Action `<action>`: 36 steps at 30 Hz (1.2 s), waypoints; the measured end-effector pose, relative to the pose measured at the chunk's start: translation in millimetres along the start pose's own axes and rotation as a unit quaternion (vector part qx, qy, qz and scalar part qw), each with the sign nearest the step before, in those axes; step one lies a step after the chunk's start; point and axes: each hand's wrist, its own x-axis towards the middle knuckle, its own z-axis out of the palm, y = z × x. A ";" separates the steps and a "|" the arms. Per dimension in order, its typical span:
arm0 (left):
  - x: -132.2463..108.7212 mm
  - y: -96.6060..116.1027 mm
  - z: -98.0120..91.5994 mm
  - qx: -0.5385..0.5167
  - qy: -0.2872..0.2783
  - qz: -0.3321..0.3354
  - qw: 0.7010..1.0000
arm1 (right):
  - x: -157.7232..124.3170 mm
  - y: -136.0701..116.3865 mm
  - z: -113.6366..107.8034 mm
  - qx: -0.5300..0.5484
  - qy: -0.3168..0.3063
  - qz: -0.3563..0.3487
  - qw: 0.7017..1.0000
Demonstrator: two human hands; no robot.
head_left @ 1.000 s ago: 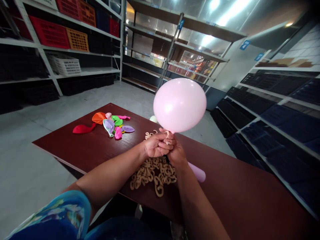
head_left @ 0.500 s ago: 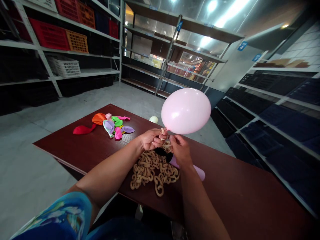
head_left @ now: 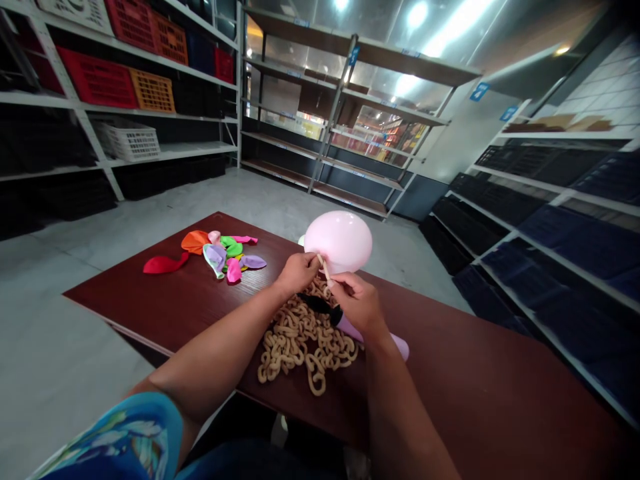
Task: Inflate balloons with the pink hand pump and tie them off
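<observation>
Closed the left hand (head_left: 299, 273) on the upper end of a thin beige strip (head_left: 325, 267), near the base of an inflated, glossy pale-pink balloon (head_left: 340, 239) at the centre of the frame. Pinched the strip's lower end in the right hand (head_left: 361, 301). Had a heap of curled tan loops (head_left: 295, 331) and a black-ended lilac tube (head_left: 401, 347) below, on the dark red-brown counter (head_left: 465, 380). Saw limp multicoloured balloons (head_left: 216, 257) left of centre.

Lowered the pink balloon (head_left: 343, 237) just beyond the left hand (head_left: 299, 272) and right hand (head_left: 363, 301); parted both from their earlier clasp; drew a beige strip (head_left: 325, 267) straight between them; uncovered the black end (head_left: 318, 304) of the lilac tube (head_left: 399, 347).
</observation>
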 end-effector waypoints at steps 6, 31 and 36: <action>-9.0 5.0 8.8 0.034 -0.029 0.061 0.997 | 0.9 -5.0 -2.6 -0.143 0.057 -0.133 0.979; -21.6 14.3 19.7 0.087 -0.005 0.166 0.982 | 4.0 4.2 4.3 0.281 0.040 0.173 0.943; -22.9 13.9 21.2 0.140 -0.012 0.197 0.970 | 4.0 1.6 3.7 0.329 0.015 0.225 0.917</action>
